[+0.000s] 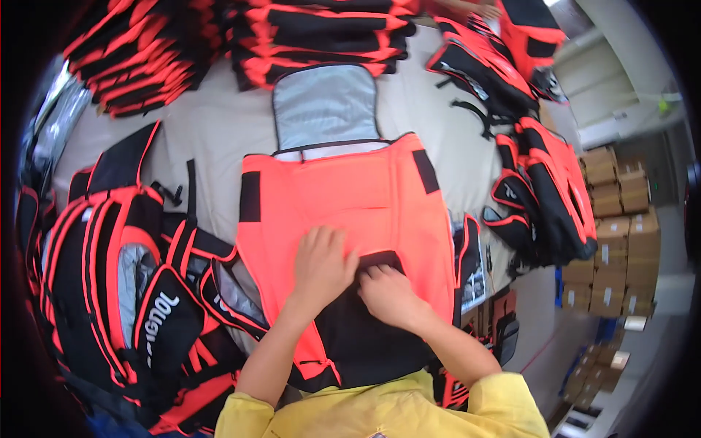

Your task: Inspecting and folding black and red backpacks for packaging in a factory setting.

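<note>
A bright orange-red and black bag (pixel 343 197) lies flat before me. Its grey-lined flap (pixel 326 106) is folded open on the far side. My left hand (pixel 321 266) rests on the orange fabric, with its fingers stretched out and nothing held. Close to its right, my right hand (pixel 389 293) has its fingers bent around the upper edge of the black fabric panel (pixel 369 339) on the bag's near part. The fingertips are partly hidden there. A small zip shows near the panel's lower left corner.
Finished-looking backpacks (pixel 91 270) crowd the left side; more bags (pixel 548 190) lie on the right. Stacks of orange and black pieces (pixel 321 33) line the table's (pixel 212 124) far side. Another person's hand (pixel 485 10) shows at the far right. Cardboard boxes (pixel 613 241) stand beyond.
</note>
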